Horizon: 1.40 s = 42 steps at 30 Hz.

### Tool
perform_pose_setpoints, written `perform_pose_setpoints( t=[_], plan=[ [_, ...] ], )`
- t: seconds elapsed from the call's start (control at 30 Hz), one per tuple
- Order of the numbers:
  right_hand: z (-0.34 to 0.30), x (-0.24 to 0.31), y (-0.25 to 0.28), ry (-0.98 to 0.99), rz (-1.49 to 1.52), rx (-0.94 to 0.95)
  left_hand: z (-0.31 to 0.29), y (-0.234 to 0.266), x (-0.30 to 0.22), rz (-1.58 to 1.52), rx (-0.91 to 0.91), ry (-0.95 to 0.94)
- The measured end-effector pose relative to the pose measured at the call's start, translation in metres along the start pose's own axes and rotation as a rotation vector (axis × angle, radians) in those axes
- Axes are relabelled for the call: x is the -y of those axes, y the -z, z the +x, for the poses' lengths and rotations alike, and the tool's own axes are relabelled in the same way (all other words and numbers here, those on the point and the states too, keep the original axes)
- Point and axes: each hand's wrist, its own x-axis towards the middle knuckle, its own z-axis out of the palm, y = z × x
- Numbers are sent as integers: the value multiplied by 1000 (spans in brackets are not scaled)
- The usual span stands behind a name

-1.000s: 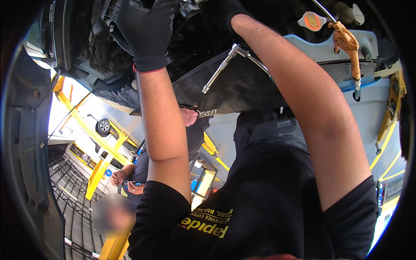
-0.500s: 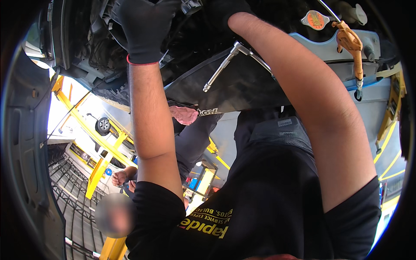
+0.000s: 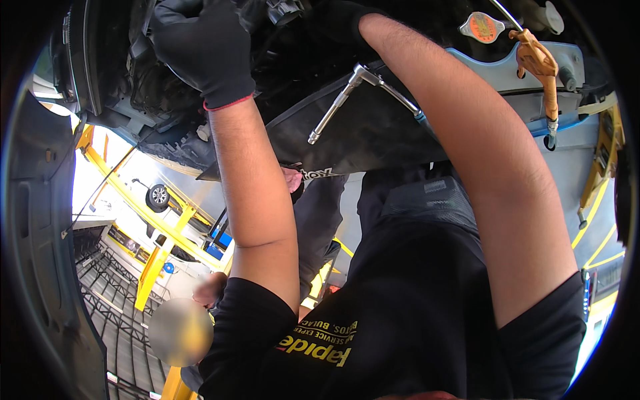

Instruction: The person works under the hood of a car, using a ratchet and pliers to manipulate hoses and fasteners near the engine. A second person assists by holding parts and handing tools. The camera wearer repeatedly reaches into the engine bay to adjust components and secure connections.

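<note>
We see a round orange label (image 3: 481, 25) on a cap at the upper right, and yellow-white lettering (image 3: 320, 343) across a black shirt.

Dark sloping engine-bay surface (image 3: 373, 133) spans centre, under raised arms. Chrome ratchet wrench (image 3: 343, 100) with extension bar lies directly on it, handle slanting down toward left. Pale blue body panel (image 3: 507, 73) borders it on right, bearing round orange-topped cap (image 3: 481, 27) at far right.

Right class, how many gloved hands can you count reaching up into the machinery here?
2. The left hand in a black glove is at upper left; the right hand is at top centre, mostly hidden among dark parts above the ratchet wrench.
</note>
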Motion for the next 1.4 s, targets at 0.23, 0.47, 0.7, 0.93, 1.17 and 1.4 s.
perform_pose_setpoints(
  t=[0.23, 0.47, 0.7, 0.93, 1.17, 1.4],
  plan=[
    [-3, 5, 2, -1, -1, 1, -1, 10, -2, -469, 87, 65],
    [-1, 9, 4, 5, -17, -39, 2, 25, 11, -639, 50, 74],
    [6, -12, -18, 90, -98, -206, -4, 14, 1, -642, 284, 82],
    [1, 0, 11, 25, -46, 24, -11, 20, 10, -750, 484, 134],
    [5, -1, 16, 62, 40, 61, -15, 13, 13, -854, 477, 222],
    [3, -8, 25, 170, 200, 204, -17, 18, 7, -806, 517, 204]
  ],
)
